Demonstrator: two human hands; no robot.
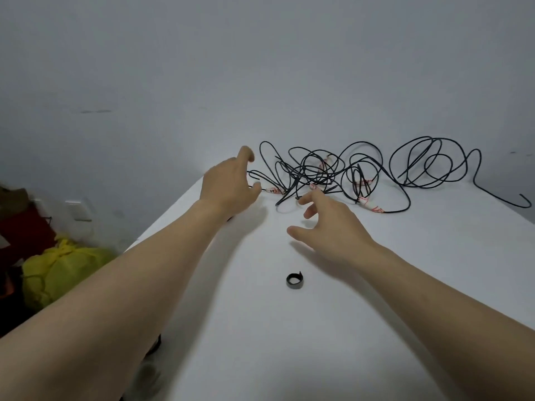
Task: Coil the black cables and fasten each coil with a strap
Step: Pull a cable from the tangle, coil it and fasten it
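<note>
lying tangled just beyond left grip (228,186), right grip (327,224), black cables (318,169)

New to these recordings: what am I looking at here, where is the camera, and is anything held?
No machine here: a person works with bare hands, filmed by one camera worn on the head, looking forward and down. The left hand and right hand reach, fingers spread, toward a loose tangle of black cables at the far side of the white table. Neither plainly grips anything, though fingertips are close to the cables. A small rolled black strap lies nearer, apart from them. A yellow bag sits left of the table.
</note>
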